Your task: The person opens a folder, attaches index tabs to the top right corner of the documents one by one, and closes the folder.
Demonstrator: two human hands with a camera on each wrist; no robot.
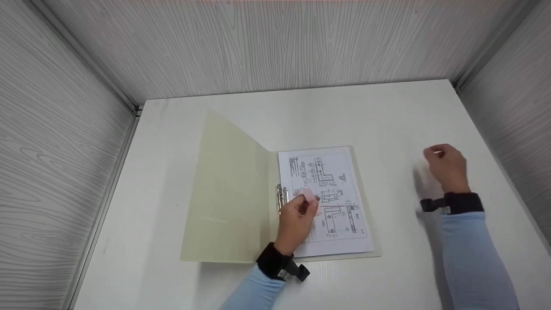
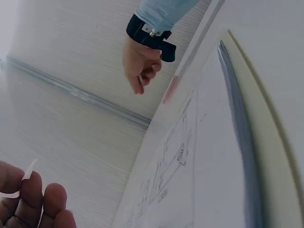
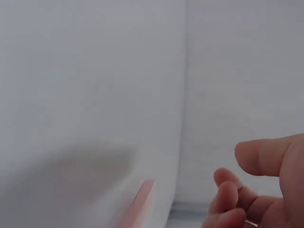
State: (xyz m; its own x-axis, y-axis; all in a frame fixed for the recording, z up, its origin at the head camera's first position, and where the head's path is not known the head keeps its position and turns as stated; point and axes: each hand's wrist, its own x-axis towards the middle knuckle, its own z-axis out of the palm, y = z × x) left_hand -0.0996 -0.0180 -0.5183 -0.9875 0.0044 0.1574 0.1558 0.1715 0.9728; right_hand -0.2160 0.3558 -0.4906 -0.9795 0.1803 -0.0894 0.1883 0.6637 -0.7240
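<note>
My left hand (image 1: 297, 221) pinches a small pale pink paper slip (image 1: 308, 195) between thumb and fingers, above a printed drawing sheet (image 1: 340, 172). In the left wrist view the slip's pale edge (image 2: 30, 169) sticks up from the fingertips. The sheet lies in an open cream folder (image 1: 232, 193), under whose metal clip (image 1: 280, 196) its left edge sits. Off to the right, my right hand (image 1: 450, 168) is raised over the table, fingers loosely bent. Thumb and fingers stand apart in the right wrist view, and I see nothing held between them.
A pink strip (image 3: 137, 204) lies on the table near the right hand; the left wrist view shows it beyond the sheet. The folder's cover stands partly raised on the left. Pale wood-grain panels (image 1: 275, 47) enclose the white table (image 1: 387, 116) at the back and sides.
</note>
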